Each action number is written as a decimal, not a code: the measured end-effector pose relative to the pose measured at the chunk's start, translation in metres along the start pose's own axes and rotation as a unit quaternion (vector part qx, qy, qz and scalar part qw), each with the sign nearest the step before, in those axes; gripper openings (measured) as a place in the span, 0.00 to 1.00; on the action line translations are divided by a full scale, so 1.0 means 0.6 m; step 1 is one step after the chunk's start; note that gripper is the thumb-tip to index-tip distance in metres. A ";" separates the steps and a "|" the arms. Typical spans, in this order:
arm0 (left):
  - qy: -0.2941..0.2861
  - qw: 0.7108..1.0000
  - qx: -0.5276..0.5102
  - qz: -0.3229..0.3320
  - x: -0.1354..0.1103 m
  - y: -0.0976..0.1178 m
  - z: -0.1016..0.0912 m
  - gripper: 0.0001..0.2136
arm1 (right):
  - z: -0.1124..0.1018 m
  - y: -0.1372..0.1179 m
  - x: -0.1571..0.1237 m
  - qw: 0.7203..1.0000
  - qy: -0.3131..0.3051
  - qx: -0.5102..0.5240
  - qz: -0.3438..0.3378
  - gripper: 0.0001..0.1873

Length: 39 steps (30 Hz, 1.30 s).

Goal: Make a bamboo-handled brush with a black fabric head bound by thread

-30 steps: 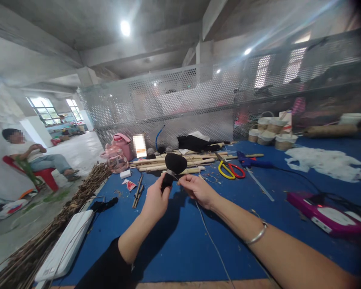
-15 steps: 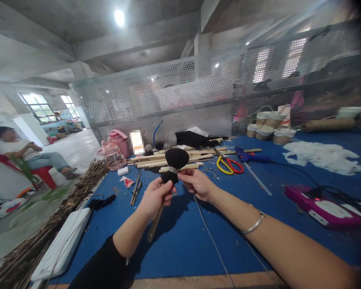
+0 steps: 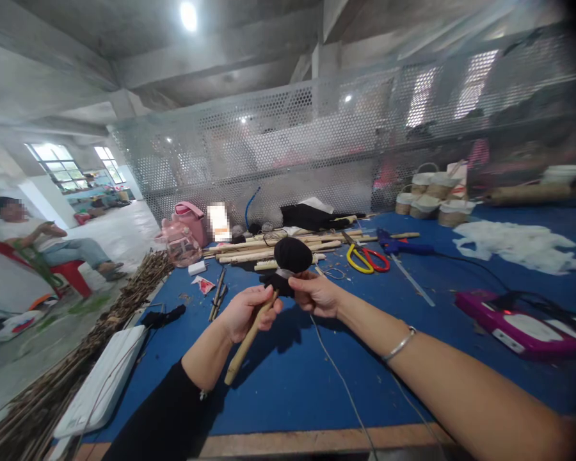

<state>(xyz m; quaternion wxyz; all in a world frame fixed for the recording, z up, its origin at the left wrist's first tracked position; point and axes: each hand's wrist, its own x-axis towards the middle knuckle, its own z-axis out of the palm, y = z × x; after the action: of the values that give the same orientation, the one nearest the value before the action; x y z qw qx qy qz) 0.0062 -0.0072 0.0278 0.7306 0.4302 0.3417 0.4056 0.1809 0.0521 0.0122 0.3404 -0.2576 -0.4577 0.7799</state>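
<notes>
My left hand (image 3: 252, 314) is closed around a pale wooden stick (image 3: 242, 355), which slants down towards me. At the stick's upper end is a rounded black cloth head (image 3: 292, 255), with a grey band (image 3: 284, 273) round its neck and loose black cloth beneath. My right hand (image 3: 319, 294) pinches at the right side of this neck, its fingertips closed by the band. A thin grey string (image 3: 336, 374) comes out below my right hand and runs down over the front table edge. The exact pinch point is hidden by the fingers.
On the blue table (image 3: 288, 397) lie peeled sticks (image 3: 240, 256), scissors (image 3: 367, 258), a glue gun (image 3: 403, 246), a purple device (image 3: 518, 326) and a white power bank-like slab (image 3: 100, 378). Small pots (image 3: 436, 198) stand at back right. A person (image 3: 52, 237) sits at far left.
The black head has shifted slightly right and tilted, and more of the stick now shows below my left hand. Both hands keep their grip near the neck.
</notes>
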 end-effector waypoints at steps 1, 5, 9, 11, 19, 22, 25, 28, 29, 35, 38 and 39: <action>-0.006 1.000 0.010 -0.026 0.001 0.002 -0.003 0.15 | 0.001 0.003 0.000 1.000 -0.003 0.010 0.003 0.23; 0.154 0.968 0.197 0.000 0.000 0.003 0.005 0.17 | 0.012 0.016 0.006 0.999 0.042 0.010 -0.024 0.24; 0.344 0.811 0.433 0.193 -0.002 -0.013 0.040 0.23 | 0.031 0.020 0.010 0.995 0.079 -0.016 -0.050 0.25; 0.341 0.776 0.498 0.185 0.001 -0.019 0.052 0.23 | 0.040 0.018 0.007 0.992 0.099 -0.038 -0.069 0.25; 0.253 0.787 0.541 0.151 0.013 -0.004 0.021 0.15 | 0.018 0.005 -0.002 0.993 0.054 -0.086 -0.065 0.23; 0.272 0.802 0.513 0.143 0.008 -0.002 0.006 0.15 | 0.017 0.001 -0.002 0.988 0.053 -0.121 -0.086 0.21; 0.270 0.820 0.486 0.136 0.001 -0.002 0.000 0.16 | 0.027 -0.001 -0.006 0.982 0.072 -0.136 -0.109 0.20; 0.267 0.862 0.415 0.115 -0.006 0.001 0.006 0.15 | 0.034 -0.002 -0.010 0.981 0.077 -0.141 -0.108 0.20; 0.259 0.885 0.373 0.099 -0.009 0.004 0.010 0.15 | 0.035 -0.002 -0.011 0.981 0.076 -0.142 -0.104 0.20; 0.120 0.987 0.103 0.010 -0.029 0.015 0.030 0.18 | 0.037 -0.003 -0.008 0.989 0.050 -0.098 -0.097 0.21; 0.048 0.998 0.014 -0.031 -0.031 0.013 0.030 0.20 | 0.033 0.000 -0.009 0.995 0.037 -0.050 -0.074 0.23; 0.017 0.998 -0.015 -0.057 -0.030 0.011 0.028 0.19 | 0.030 0.002 -0.010 0.998 0.022 -0.037 -0.052 0.24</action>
<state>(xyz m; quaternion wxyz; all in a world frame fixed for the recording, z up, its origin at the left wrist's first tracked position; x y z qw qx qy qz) 0.0107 -0.0269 0.0434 0.7532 0.3916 0.3721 0.3753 0.1715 0.0373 0.0200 0.3812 -0.2627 -0.4914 0.7377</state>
